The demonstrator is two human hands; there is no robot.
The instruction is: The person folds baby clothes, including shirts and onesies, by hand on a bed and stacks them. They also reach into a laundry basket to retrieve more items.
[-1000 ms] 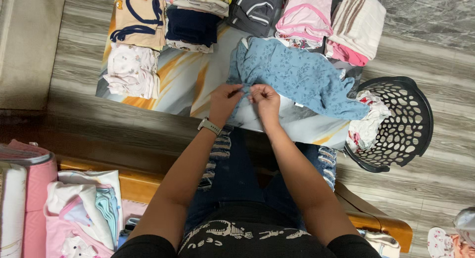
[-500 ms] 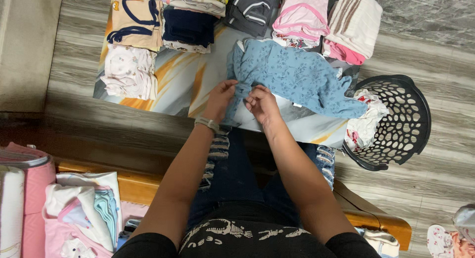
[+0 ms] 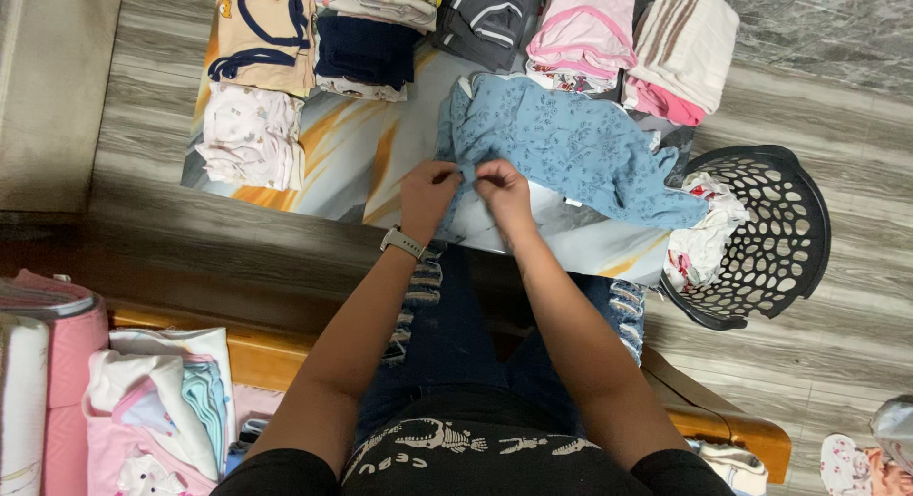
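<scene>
the near edge of the blue garment [image 3: 580,144], spread on the worktop [image 3: 352,163], is pinched closed in left hand [image 3: 428,194] and right hand [image 3: 502,194], fastening apparently underway, steady fingertip alignment being needed next.

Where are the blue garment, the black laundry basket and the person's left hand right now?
blue garment [image 3: 580,144]: head view, middle of the spread cloth.
black laundry basket [image 3: 775,215]: head view, perforated inner wall.
left hand [image 3: 428,192]: head view, back of the hand, pinching the garment's edge.

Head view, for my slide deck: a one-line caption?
Both hands pinch a blue garment's edge on a table.
</scene>
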